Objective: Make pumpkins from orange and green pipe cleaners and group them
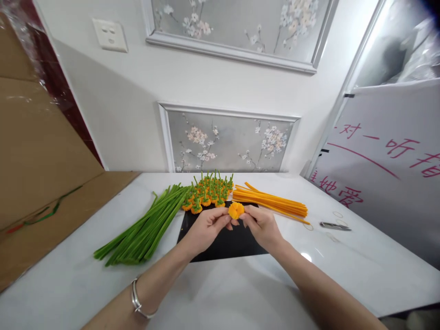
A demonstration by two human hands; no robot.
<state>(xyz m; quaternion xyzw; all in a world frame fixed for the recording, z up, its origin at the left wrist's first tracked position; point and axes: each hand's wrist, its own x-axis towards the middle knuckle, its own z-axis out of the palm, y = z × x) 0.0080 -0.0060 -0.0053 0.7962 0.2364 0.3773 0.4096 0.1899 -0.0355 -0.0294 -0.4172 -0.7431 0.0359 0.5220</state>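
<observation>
Head view: left hand (pixel 209 225) and right hand (pixel 264 226) pinch the orange flower (pixel 236 210) at nine and three o'clock; likely light, soft, best held by its edges.

White table (pixel 227 293): open room between left forearm (pixel 165 275) and right forearm (pixel 309 284), nearward of the black mat (pixel 227 243); second lane right of the right forearm, running back to a metal tool (pixel 335 226). Obstacles: green stem bundle (pixel 147 229), slantwise at left; flower cluster (pixel 211 190), stems upright, at the mat's far edge; orange stem bundle (pixel 271 200), right rear. Wall (pixel 130 114) bounding the far side.
</observation>
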